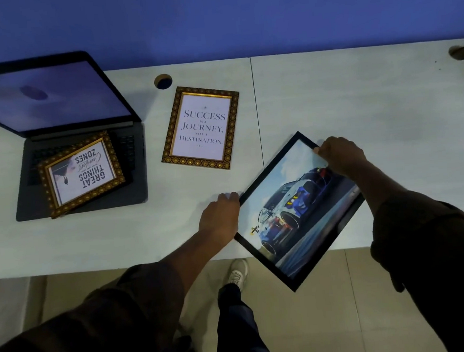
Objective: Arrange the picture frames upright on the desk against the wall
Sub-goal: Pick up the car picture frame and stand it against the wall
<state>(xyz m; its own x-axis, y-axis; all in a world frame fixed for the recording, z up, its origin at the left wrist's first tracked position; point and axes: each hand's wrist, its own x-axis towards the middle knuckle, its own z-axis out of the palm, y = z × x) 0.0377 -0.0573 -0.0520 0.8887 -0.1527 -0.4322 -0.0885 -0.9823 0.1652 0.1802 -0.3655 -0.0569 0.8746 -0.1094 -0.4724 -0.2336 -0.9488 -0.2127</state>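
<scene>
- Gripping the black-framed car picture [296, 212] at two points, both hands are closed on its border: the left hand [220, 218] on the left edge, the right hand [339, 156] on the upper right edge.
- Black-framed car picture sits turned diamond-wise at the near edge of the white surface [357, 98], its lowest corner overhanging the floor [344, 305]. Whether it rests on the surface or is raised off it cannot be told.
- Gold-framed "Success is a Journey" picture [201, 127] lies flat, face up, near the middle of the surface, well apart from the blue wall [241, 15].
- Gold-framed "Great Things" picture [81, 174] lies tilted on the keyboard of the open laptop [56, 111] at the left, its text upside down to the viewer.
- Round cable hole [163, 81] is just beyond the "Success" frame.
- One shoe [237, 274] shows on the floor below.
</scene>
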